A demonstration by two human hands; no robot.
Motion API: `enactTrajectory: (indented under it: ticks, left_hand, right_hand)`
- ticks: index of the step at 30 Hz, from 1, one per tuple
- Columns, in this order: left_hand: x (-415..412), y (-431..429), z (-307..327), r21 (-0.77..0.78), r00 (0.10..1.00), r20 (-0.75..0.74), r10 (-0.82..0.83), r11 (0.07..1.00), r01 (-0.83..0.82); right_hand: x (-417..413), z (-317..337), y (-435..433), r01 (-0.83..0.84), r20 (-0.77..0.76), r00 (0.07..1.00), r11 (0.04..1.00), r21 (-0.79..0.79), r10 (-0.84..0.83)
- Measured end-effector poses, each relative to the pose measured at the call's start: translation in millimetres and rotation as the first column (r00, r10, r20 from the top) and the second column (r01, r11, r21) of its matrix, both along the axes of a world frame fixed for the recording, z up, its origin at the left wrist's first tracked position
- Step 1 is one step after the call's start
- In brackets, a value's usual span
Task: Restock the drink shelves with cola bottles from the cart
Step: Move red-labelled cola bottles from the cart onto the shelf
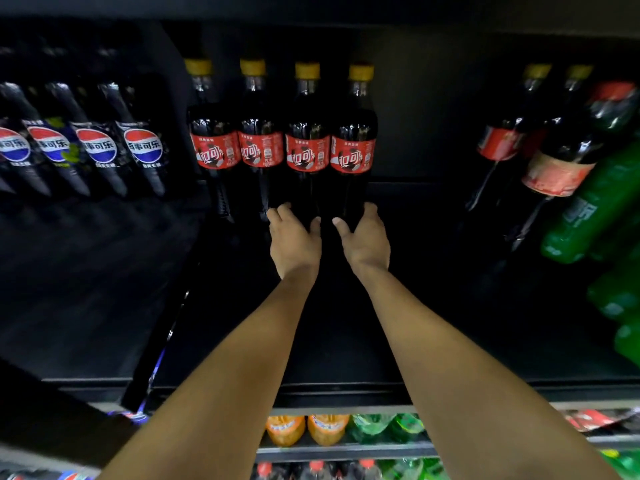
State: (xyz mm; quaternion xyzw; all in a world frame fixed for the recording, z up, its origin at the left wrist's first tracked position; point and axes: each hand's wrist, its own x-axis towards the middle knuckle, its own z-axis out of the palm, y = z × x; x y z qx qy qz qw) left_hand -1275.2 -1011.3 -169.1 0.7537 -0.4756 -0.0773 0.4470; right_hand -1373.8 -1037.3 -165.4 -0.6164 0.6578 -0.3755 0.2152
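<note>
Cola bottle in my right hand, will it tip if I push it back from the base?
Likely heavy: the bottle looks full to the neck. Tall and narrow, so a quick shove could tip it, though the right hand grips it low, which should help. The neighbour bottle in the left hand may steady it.

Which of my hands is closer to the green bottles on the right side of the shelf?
Right. The right hand grips the end bottle of the four-cola row, toward the green bottles; the left hand grips the bottle beside it, farther left.
</note>
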Motion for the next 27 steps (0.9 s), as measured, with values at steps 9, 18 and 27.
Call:
enactTrajectory:
  ticks: [9,18,27]
  left_hand:
    - [-0.4,2.1,3.5,-0.011,0.999,-0.033,0.009,1.0,-0.009]
    - [0.8,0.9,3.0,0.008,0.997,-0.07,0.042,0.999,-0.041]
    - [0.1,3.0,3.6,0.003,0.993,-0.115,0.037,0.999,-0.036]
  right_hand:
    - [-0.4,-1.1,1.6,-0.006,0.015,1.0,1.0,0.026,0.006]
    - [-2.7,-0.5,3.2,-0.007,0.035,0.999,1.0,0.021,0.006]
    - [-2.9,0.7,4.8,-0.008,0.055,0.998,1.0,0.021,0.007]
